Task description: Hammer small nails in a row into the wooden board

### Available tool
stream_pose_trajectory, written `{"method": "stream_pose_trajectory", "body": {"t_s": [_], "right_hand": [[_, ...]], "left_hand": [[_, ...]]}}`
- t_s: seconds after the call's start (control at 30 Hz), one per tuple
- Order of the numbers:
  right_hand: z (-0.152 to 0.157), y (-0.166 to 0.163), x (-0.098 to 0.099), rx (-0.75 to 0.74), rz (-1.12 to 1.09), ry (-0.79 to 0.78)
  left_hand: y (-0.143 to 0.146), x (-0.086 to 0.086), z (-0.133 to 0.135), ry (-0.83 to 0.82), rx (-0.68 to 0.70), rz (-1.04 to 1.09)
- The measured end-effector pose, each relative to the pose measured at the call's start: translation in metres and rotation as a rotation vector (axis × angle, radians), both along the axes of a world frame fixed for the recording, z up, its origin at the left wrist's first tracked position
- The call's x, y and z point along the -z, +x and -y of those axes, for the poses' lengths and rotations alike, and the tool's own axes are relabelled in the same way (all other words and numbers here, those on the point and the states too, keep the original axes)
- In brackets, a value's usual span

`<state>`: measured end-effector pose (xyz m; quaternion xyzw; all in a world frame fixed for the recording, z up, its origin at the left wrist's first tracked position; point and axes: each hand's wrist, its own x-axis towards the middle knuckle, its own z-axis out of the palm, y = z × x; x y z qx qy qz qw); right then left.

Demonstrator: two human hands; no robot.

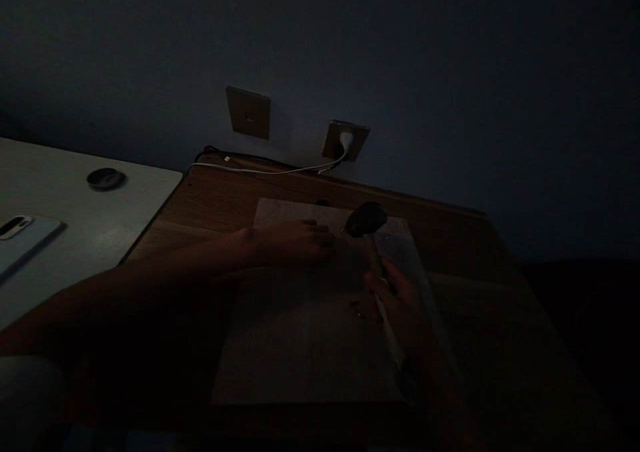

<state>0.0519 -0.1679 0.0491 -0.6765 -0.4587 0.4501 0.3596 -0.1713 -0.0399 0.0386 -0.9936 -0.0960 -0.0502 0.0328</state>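
Note:
The scene is very dark. My right hand (397, 299) is wrapped round the handle of a mallet (367, 219), which has a dark rounded head and a pale handle. The mallet's head is raised over the far right part of a pale flat board (300, 365). To the left of it, my left hand (295, 242) rests on or just above the board with its fingers curled; whatever they may hold is hidden. A small, thin, shiny piece (357, 309), perhaps a nail, lies on the board near my right hand.
The board lies on a wooden table (170, 222) against the wall. A white cable (270, 171) runs along the back edge to a plug in a wall socket (360, 142). On a white surface (50, 172) at left are a dark round lid (105, 179) and a phone (27, 239).

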Motion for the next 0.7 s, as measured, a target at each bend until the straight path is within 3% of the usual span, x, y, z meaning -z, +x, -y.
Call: {"method": "stream_pose_trajectory", "body": {"t_s": [0.17,0.33,0.53,0.7], "right_hand": [[-0.002,0.000,0.002,-0.029,0.006,0.001],[-0.002,-0.002,0.001,-0.028,0.019,-0.021],[-0.002,0.001,0.000,-0.007,0.010,-0.009],[-0.005,-0.002,-0.001,0.009,-0.019,0.007]], "left_hand": [[0.008,-0.001,0.013,0.068,0.030,0.088],[0.018,-0.002,0.014,0.009,0.042,0.052],[0.009,-0.003,-0.017,-0.327,-0.202,0.151],[0.008,0.003,-0.033,-0.329,-0.335,0.197]]}}
